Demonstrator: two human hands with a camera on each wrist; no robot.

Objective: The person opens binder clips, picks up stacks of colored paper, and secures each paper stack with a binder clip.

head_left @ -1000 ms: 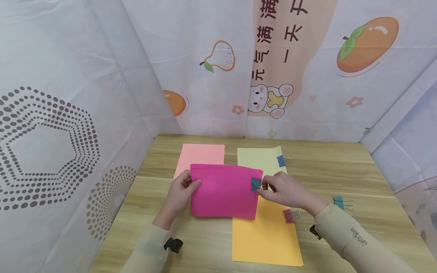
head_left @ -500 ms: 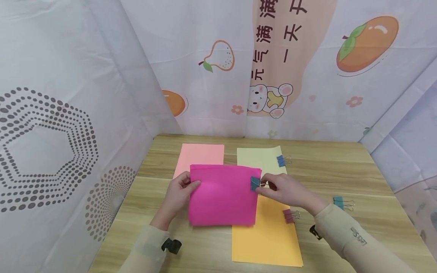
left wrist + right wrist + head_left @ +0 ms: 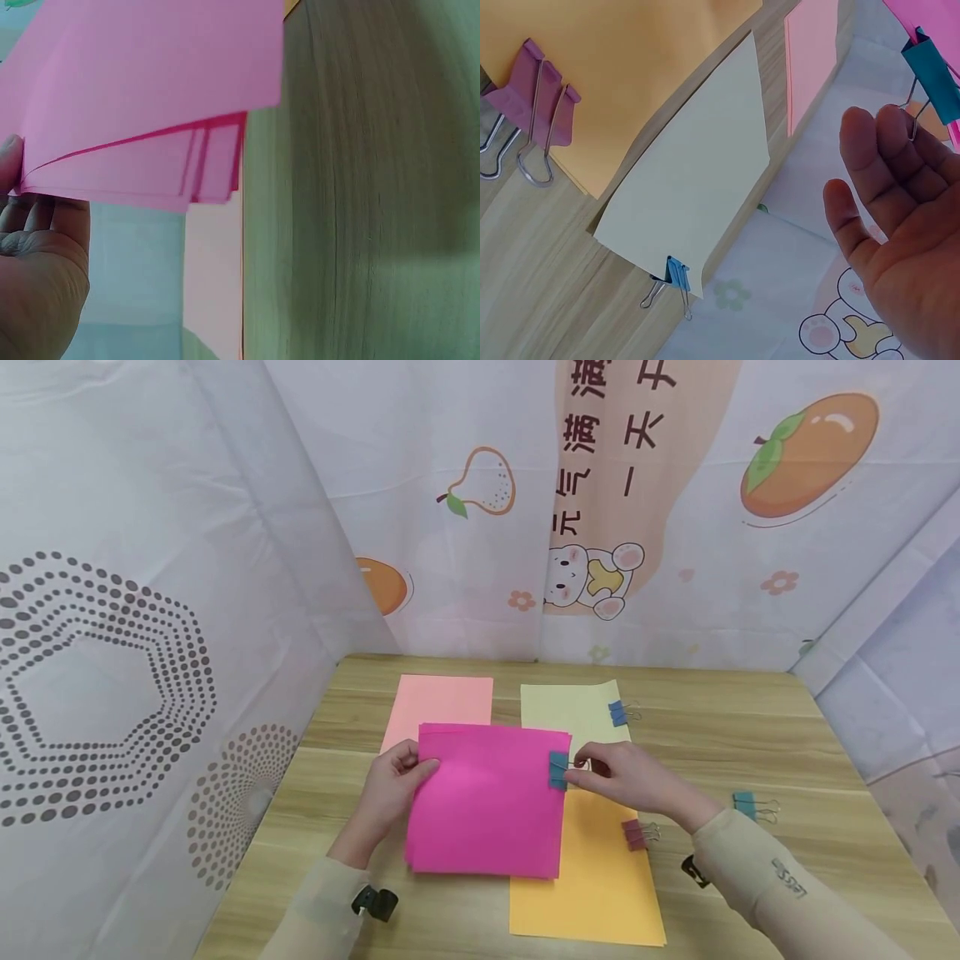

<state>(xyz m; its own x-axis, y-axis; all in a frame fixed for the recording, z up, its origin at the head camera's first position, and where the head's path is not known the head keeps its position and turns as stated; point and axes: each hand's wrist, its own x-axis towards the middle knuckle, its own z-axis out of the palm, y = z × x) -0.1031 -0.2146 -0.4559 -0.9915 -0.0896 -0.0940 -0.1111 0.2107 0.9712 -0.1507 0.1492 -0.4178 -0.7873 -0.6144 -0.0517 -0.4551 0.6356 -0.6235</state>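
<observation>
A stack of magenta paper (image 3: 487, 810) is held up over the table, its sheets fanned apart at the lower corner in the left wrist view. My left hand (image 3: 393, 789) pinches the stack's left edge, thumb in front and fingers behind. A teal binder clip (image 3: 558, 770) grips the stack's right edge. My right hand (image 3: 622, 774) pinches that clip's wire handles between thumb and fingers. In the right wrist view the fingers (image 3: 904, 150) are right at the wire loops, with the clip's teal body (image 3: 934, 75) biting the magenta sheets.
Light pink paper (image 3: 442, 702) lies behind the stack. Pale yellow paper (image 3: 566, 706) bears a blue binder clip (image 3: 618, 713). Orange paper (image 3: 585, 902), partly under the stack, has a dark pink binder clip (image 3: 634, 834). Another teal binder clip (image 3: 744, 805) lies at right.
The magenta stack's lower edge has swung down toward the table's front, so more of its face shows. Its clipped right edge has shifted slightly left, the right hand still holding the clip.
</observation>
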